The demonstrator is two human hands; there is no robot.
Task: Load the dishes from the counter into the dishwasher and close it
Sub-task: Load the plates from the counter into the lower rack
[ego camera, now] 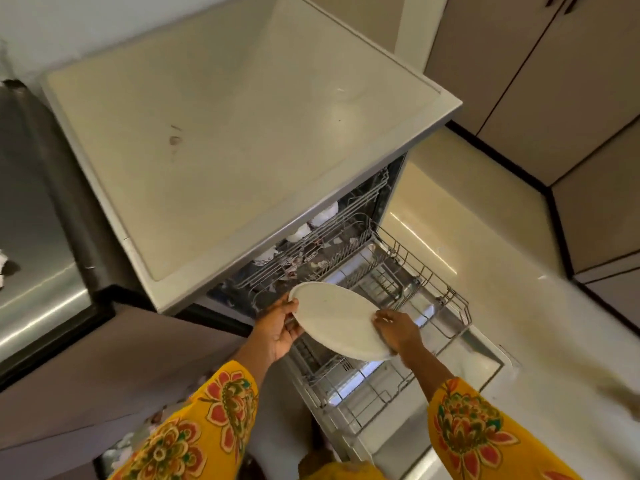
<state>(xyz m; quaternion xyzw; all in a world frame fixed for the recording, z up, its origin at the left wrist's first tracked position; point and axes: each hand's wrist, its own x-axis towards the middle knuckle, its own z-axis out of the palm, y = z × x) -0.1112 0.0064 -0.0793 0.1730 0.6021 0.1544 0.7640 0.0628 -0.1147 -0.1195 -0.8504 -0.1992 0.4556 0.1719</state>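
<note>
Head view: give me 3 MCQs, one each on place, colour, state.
1. Where is the white plate? A over the pulled-out lower rack B on the dishwasher top C on the floor
2. Sleeve colour? A blue B yellow floral C black
3. Dishwasher door? A closed B open C missing

A: left hand and right hand hold the plate above the rack. B: yellow with flowers. B: the door lies folded down under the rack.
</note>
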